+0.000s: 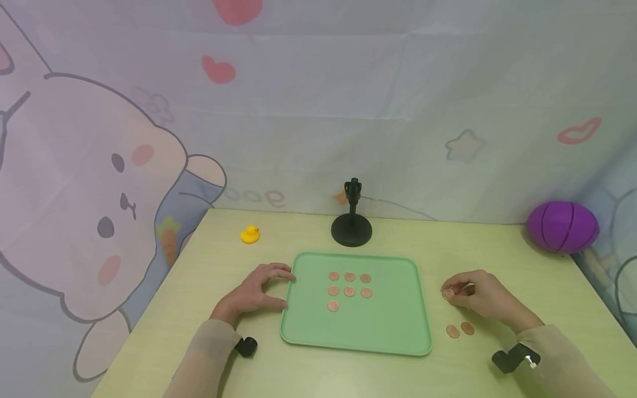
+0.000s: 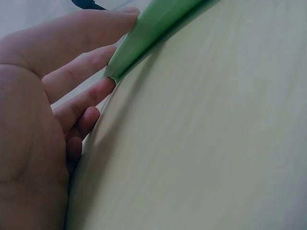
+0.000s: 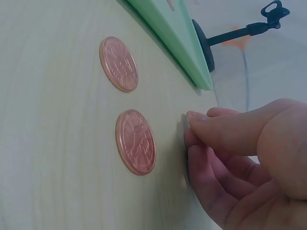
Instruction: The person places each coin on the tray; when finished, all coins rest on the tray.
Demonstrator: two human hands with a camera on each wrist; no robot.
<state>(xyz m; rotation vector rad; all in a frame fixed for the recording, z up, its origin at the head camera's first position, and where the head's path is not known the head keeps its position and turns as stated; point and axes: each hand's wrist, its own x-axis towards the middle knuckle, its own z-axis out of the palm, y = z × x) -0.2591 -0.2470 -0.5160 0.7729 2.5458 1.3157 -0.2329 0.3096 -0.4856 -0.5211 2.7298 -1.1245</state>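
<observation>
My left hand (image 1: 256, 288) touches the left rim of a green tray (image 1: 398, 309), thumb and fingertips spread along the edge. In the left wrist view the fingertips meet the tray's side (image 2: 148, 36), the fingers fairly straight. Several copper coins lie flat in the tray, two rows of three and a single coin (image 1: 333, 305) below them at the left. To the right of the tray, my right hand (image 1: 485, 296) pinches a copper coin (image 1: 448, 294) between thumb and fingers, just above the table. Two more coins (image 3: 136, 142) lie on the table nearer me.
A black stand (image 1: 351, 229) with a round base is behind the tray. A yellow rubber duck (image 1: 250, 234) sits at the back left, and a purple ball (image 1: 562, 226) at the back right corner. Behind the table (image 1: 164, 354) hangs a printed cloth (image 1: 318, 99).
</observation>
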